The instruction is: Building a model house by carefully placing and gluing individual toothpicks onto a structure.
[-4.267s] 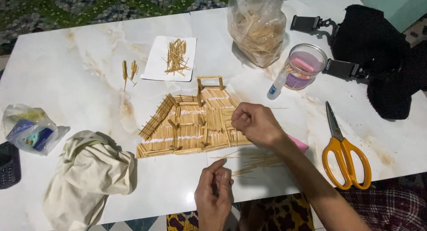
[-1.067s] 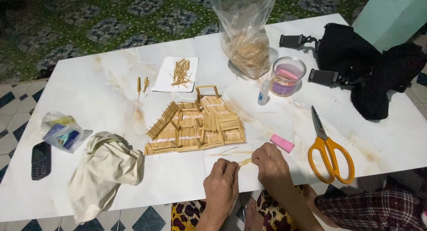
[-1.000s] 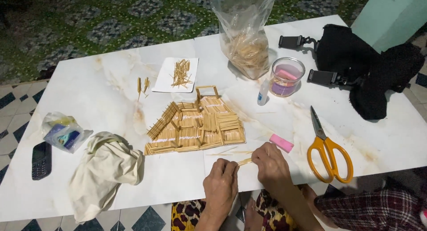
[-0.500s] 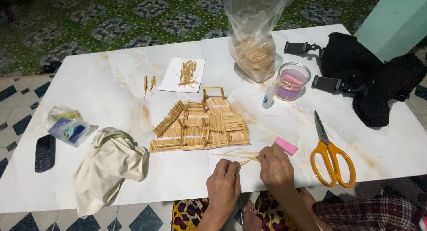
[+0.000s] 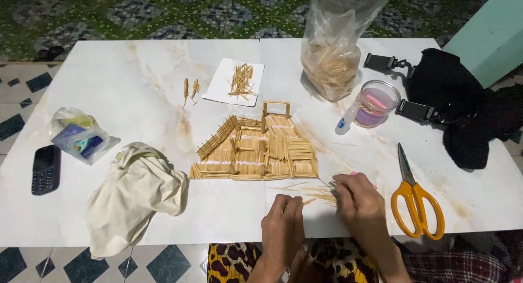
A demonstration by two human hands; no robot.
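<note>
**Inspector:** Condition of the loose sticks [image 5: 313,191]?

**Assistant:** Thin, pale wooden slivers, scattered flat on a white sheet [image 5: 239,206] near the tabletop's [image 5: 109,70] front edge, just in front of the stick-built model house [image 5: 256,152].

**Inspector:** Hand positions?

**Assistant:** The right hand [image 5: 362,204] lies palm down over the sticks, fingertips drawn together and pinching a few. The left hand [image 5: 282,228] rests beside it on the sheet, fingers curled and close together, holding nothing visible.

**Inspector:** Surroundings?

**Assistant:** Yellow-handled scissors [image 5: 417,198] lie toward the front right corner.
</note>
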